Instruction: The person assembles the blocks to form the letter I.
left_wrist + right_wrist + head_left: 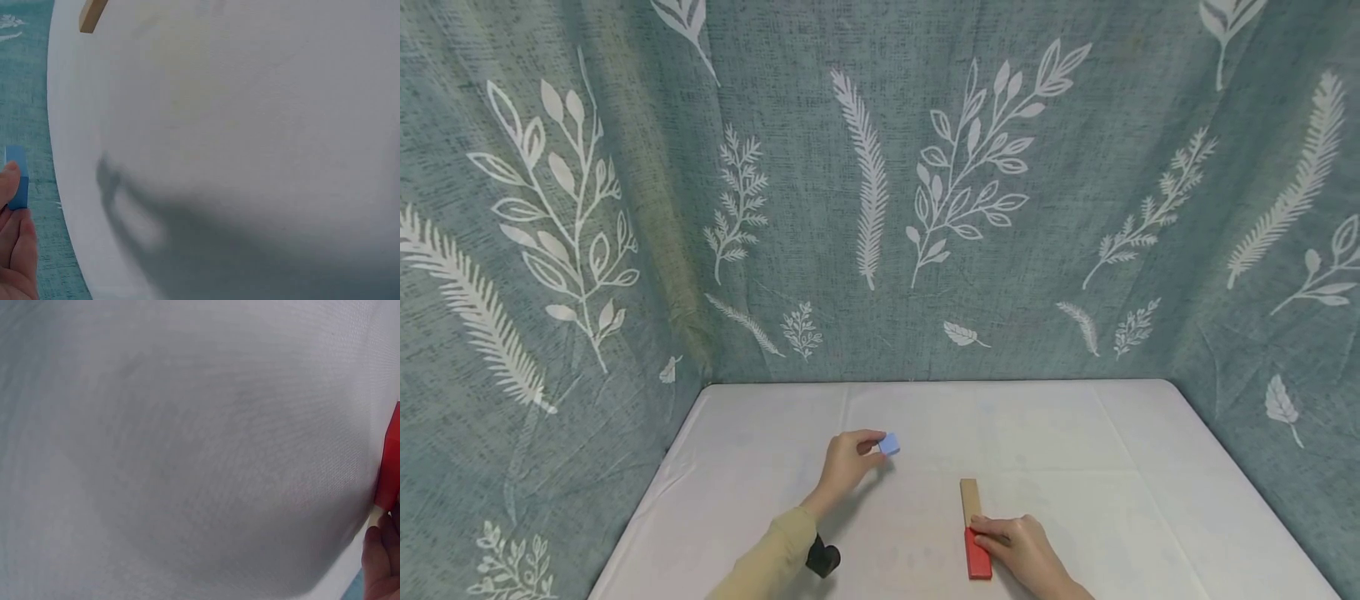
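Note:
A small light blue block (890,444) is held up over the white cloth, pinched between the thumb and fingertips of my left hand (845,463). The left wrist view shows the same blue block (22,192) at its left edge, thumb across its face. Nearer to me on the right lies a flat red block (979,562), end to end with a tan wooden block (971,498) pointing away from me. My right hand (1021,546) grips the red block near the seam between the two, partly covering it. Only part of the red block (390,462) shows in the right wrist view.
A white cloth covers the table (1075,450). Behind it and along both sides hangs a blue-green curtain (820,208) with white leaf patterns. A black device (824,560) sits at my left wrist, below the pale yellow sleeve (775,550).

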Available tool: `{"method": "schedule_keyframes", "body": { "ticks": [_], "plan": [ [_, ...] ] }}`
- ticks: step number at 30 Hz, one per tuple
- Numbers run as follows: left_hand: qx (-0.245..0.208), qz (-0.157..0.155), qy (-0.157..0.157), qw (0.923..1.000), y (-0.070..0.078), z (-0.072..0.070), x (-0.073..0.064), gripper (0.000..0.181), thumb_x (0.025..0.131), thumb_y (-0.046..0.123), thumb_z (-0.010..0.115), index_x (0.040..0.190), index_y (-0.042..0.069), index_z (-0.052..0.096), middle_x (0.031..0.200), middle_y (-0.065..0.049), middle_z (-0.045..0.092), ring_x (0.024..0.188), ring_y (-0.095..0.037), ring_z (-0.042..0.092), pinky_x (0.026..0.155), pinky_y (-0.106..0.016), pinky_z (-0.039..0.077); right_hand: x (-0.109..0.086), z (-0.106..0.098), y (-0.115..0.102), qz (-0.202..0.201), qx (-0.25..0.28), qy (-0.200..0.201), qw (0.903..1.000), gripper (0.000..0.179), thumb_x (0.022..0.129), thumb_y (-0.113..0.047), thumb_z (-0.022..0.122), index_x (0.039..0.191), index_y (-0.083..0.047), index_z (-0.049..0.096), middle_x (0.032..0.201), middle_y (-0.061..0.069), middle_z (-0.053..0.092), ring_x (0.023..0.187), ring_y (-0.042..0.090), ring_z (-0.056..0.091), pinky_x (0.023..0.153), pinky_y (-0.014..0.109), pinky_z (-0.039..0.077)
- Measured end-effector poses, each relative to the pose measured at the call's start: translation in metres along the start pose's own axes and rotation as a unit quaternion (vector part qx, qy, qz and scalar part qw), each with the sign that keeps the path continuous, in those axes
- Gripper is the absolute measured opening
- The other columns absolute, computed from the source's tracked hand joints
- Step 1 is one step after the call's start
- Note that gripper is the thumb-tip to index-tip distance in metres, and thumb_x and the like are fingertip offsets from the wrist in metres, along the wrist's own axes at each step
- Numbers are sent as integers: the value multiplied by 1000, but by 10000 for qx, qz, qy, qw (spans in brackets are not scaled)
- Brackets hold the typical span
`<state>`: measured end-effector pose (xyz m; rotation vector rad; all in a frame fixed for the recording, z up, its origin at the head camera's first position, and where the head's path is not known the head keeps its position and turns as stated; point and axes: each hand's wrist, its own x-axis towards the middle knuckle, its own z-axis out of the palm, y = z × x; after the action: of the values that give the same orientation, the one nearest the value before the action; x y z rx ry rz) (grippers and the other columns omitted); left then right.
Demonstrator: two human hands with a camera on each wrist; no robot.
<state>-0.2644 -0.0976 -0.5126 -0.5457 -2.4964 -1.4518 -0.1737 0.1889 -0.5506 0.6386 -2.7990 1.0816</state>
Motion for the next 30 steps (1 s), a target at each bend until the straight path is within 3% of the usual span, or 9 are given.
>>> {"method": "schedule_keyframes", "body": {
  "ticks": [3,9,13,21,30],
  "plan": [
    [20,176,-74,9998,5,-1,4,27,81,11,73,105,-1,71,104,-19,71,95,-27,70,79,-29,59,0,0,0,10,-12,-16,10000,24,82,-18,72,102,-7,74,103,9,73,97,25,69,74,27,60],
    [84,-398,-311,9987,21,1,14,27,80,-1,70,107,-4,69,110,-22,68,103,-35,66,87,-36,57,1,0,0,148,11,-118,9998,23,82,-15,72,104,-7,74,105,9,72,98,25,69,76,27,60],
    [202,-438,-393,9981,28,3,19,27,80,-1,70,107,-4,69,111,-21,68,103,-32,66,87,-34,57,1,-1,0,153,1,-115,9998,23,81,-13,72,103,-7,74,105,10,72,98,25,69,76,27,60],
    [200,-155,-524,9983,41,5,28,28,82,0,69,110,-4,67,112,-21,68,105,-33,66,87,-35,57,0,-1,-1,102,0,-84,9999,23,81,-14,72,103,-7,74,104,9,72,97,24,69,75,26,60],
    [131,3,-512,9986,59,18,45,28,82,-2,68,110,-5,67,112,-21,67,106,-32,65,88,-30,56,0,-1,-2,34,-24,-78,10000,23,82,-19,71,103,-9,74,103,8,72,97,24,70,75,27,60]
  ]
}}
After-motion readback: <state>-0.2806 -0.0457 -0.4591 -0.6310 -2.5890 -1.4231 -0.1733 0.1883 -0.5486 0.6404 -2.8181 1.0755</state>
